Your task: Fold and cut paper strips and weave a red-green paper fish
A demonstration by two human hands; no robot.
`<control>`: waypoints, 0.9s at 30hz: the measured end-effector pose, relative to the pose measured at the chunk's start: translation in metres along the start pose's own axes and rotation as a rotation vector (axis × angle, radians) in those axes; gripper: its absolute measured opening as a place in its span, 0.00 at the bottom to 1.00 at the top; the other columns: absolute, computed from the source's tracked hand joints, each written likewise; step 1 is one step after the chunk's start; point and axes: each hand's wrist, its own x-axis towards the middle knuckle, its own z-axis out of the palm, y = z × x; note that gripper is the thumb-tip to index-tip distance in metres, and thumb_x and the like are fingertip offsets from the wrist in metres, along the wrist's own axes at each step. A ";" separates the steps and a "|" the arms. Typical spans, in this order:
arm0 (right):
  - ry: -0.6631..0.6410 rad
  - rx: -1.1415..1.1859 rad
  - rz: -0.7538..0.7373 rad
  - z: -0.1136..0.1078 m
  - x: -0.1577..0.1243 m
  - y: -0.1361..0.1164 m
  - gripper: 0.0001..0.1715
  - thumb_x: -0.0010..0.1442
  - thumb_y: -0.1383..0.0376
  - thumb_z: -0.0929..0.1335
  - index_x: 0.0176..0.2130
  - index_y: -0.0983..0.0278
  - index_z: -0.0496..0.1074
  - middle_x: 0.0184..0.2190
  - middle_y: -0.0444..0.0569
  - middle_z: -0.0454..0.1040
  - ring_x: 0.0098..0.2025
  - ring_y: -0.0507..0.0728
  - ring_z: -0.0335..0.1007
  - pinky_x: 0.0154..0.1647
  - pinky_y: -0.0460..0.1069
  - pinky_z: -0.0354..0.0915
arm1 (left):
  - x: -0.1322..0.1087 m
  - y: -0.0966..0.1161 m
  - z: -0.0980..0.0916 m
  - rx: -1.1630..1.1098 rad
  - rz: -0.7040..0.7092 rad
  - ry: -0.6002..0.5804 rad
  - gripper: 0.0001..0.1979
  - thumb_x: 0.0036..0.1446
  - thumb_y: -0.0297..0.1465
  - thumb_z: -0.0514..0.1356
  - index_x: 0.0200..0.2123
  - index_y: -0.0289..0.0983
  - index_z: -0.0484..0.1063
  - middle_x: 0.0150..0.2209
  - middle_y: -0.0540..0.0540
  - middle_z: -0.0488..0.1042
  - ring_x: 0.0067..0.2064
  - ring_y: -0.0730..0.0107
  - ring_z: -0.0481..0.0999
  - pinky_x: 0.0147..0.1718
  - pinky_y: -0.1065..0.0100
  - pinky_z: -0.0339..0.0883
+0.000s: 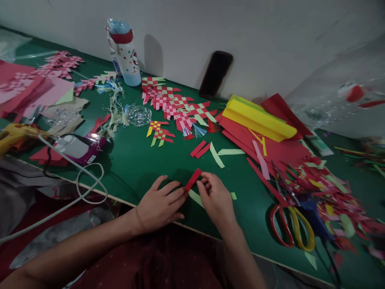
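The red strip (pixel 193 180) is slanted outward and rightward, its near end touched by the left hand (pixel 160 205), fingers spread, its far end met by the right hand (pixel 217 199), fingers curled; whether it is pinched there cannot be told.

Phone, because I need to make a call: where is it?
In the head view, the phone leans on the wall behind the green table, right of centre, up and left of the yellow paper.

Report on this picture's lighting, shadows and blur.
Head view: dim overall; head view: the bottle throws a soft shadow on the wall; head view: the paper scraps at right look smeared, the red strip between left hand and right hand clearer.
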 end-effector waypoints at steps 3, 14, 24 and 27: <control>0.067 -0.030 -0.036 -0.013 -0.012 0.006 0.11 0.64 0.62 0.63 0.43 0.63 0.71 0.34 0.50 0.75 0.37 0.57 0.70 0.38 0.52 0.65 | 0.002 -0.001 -0.001 -0.011 0.009 -0.004 0.24 0.62 0.45 0.56 0.56 0.38 0.66 0.53 0.43 0.73 0.57 0.58 0.66 0.62 0.51 0.45; -0.035 -0.184 -0.066 -0.007 -0.053 0.003 0.13 0.65 0.60 0.63 0.43 0.62 0.74 0.39 0.53 0.75 0.43 0.61 0.66 0.42 0.56 0.60 | 0.004 -0.002 -0.001 -0.067 0.018 0.017 0.23 0.62 0.41 0.57 0.57 0.37 0.65 0.54 0.42 0.72 0.58 0.58 0.66 0.62 0.51 0.42; -0.099 -0.189 -0.022 -0.011 -0.047 -0.005 0.09 0.63 0.62 0.64 0.34 0.59 0.72 0.36 0.49 0.76 0.40 0.59 0.67 0.37 0.53 0.56 | 0.006 -0.003 0.003 -0.056 0.054 0.009 0.24 0.62 0.39 0.58 0.58 0.36 0.65 0.56 0.41 0.70 0.59 0.59 0.65 0.62 0.54 0.49; -0.078 -0.126 -0.036 -0.014 -0.048 0.001 0.09 0.63 0.62 0.64 0.39 0.60 0.73 0.38 0.50 0.76 0.42 0.60 0.68 0.40 0.54 0.61 | 0.006 -0.004 0.003 -0.060 0.059 0.020 0.23 0.62 0.40 0.57 0.58 0.36 0.65 0.56 0.40 0.71 0.59 0.59 0.65 0.62 0.55 0.51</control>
